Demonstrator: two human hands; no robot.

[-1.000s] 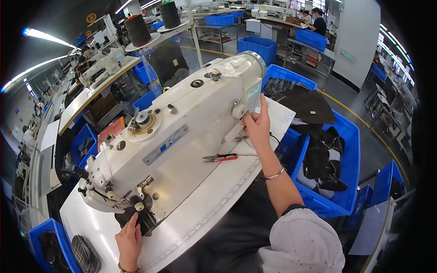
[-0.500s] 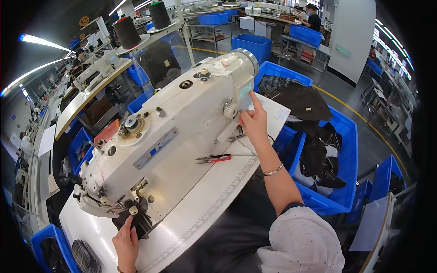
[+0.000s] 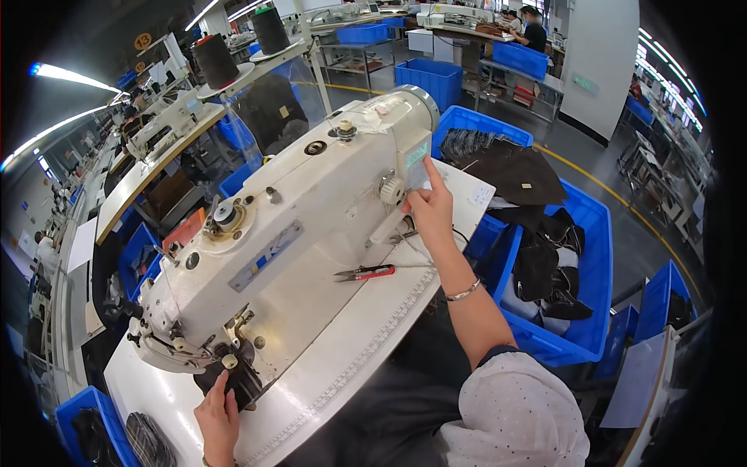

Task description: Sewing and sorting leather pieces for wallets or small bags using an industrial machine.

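A white industrial sewing machine [image 3: 327,210] stands across the table in front of me. My right hand [image 3: 432,210] is at its far right end, index finger stretched to the small lit display panel [image 3: 416,156] and the other fingers curled in, holding nothing. Just left of that hand is the white stitch dial [image 3: 392,189]. My left hand [image 3: 218,419] is down by the needle area, fingers extended. Its index fingertip rests at a small black fabric piece [image 3: 247,387] below a cream knob [image 3: 229,361]. The fabric lies partly hidden under the machine head.
Red-handled thread snips [image 3: 375,272] lie on the white tabletop [image 3: 311,373]. Right of the table, a blue bin [image 3: 595,257] holds dark pieces, with dark fabric [image 3: 513,175] beyond. Another blue bin [image 3: 105,405] sits front left, beside plaid cloth [image 3: 148,437]. Thread cones [image 3: 215,62] stand behind.
The view has shifted slightly. Both hands keep nearly the same places, the right index finger still at the panel and the left at the black fabric.
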